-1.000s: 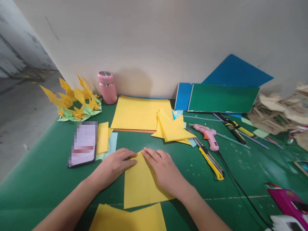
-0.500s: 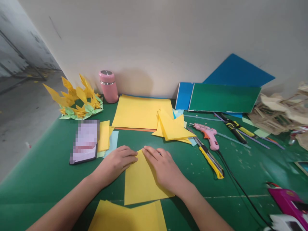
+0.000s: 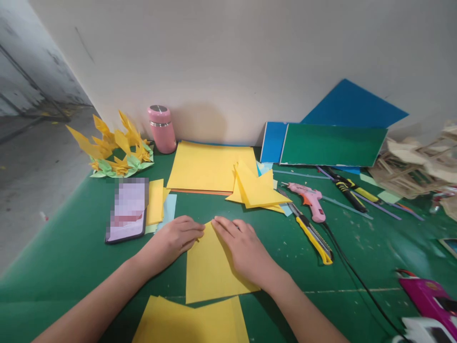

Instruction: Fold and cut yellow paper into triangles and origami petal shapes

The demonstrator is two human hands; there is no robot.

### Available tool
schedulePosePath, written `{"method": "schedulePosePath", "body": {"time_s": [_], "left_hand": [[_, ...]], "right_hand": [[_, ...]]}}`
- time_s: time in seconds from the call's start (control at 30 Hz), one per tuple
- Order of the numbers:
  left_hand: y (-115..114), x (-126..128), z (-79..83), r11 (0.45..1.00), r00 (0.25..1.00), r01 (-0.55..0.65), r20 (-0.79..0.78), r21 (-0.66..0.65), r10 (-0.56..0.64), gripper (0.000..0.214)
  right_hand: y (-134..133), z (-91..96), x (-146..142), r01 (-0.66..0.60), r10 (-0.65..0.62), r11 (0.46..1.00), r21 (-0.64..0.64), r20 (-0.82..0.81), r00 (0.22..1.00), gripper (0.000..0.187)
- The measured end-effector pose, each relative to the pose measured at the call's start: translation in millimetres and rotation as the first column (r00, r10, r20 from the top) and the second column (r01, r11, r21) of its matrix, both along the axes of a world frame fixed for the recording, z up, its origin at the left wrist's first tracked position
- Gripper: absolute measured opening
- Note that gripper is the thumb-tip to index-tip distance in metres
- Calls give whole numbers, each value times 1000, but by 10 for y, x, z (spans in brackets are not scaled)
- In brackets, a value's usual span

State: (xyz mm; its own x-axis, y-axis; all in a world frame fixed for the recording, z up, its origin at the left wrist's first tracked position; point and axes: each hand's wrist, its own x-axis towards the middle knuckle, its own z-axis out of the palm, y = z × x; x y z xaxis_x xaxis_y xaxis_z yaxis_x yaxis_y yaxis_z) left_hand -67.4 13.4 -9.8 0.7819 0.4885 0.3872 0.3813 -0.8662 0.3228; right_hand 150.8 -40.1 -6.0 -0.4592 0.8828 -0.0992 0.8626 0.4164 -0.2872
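Note:
A sheet of yellow paper [image 3: 214, 274] lies on the green table in front of me, its top part between my two hands. At its upper left corner, my left hand [image 3: 182, 235] has its fingers pressed together on the edge. My right hand [image 3: 246, 247] rests flat over the sheet's right side, fingers stretched toward the top edge; its thumb is hidden. Nearer to me is more yellow paper [image 3: 193, 321], cut off by the bottom of the view. Beyond my hands, folded yellow paper pieces [image 3: 259, 188] overlap a stack of yellow sheets [image 3: 210, 164].
To the left are a phone [image 3: 126, 209], a paper flower crown [image 3: 121, 150] and a pink flask [image 3: 163, 129]. On the right lie a utility knife [image 3: 314, 238], a pink glue gun [image 3: 309, 200] with its cord, and pliers [image 3: 346, 193]. Green and blue boards [image 3: 332, 145] lean on the wall.
The view has shifted very slightly. Both hands stay in nearly the same place on the yellow paper.

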Motion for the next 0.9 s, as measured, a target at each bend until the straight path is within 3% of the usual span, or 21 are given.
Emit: {"method": "schedulePosePath", "body": {"time_s": [0.63,0.9], "left_hand": [[-40,71,100,996,996,-6,-86,84,13,27],[-51,40,135,999,996,-7,-92,47,11,28]], "right_hand": [[-7,30,-74,24,-25,999,43,33,999,64],[19,49,-81,35,-37,999,42,46,998,64]]}}
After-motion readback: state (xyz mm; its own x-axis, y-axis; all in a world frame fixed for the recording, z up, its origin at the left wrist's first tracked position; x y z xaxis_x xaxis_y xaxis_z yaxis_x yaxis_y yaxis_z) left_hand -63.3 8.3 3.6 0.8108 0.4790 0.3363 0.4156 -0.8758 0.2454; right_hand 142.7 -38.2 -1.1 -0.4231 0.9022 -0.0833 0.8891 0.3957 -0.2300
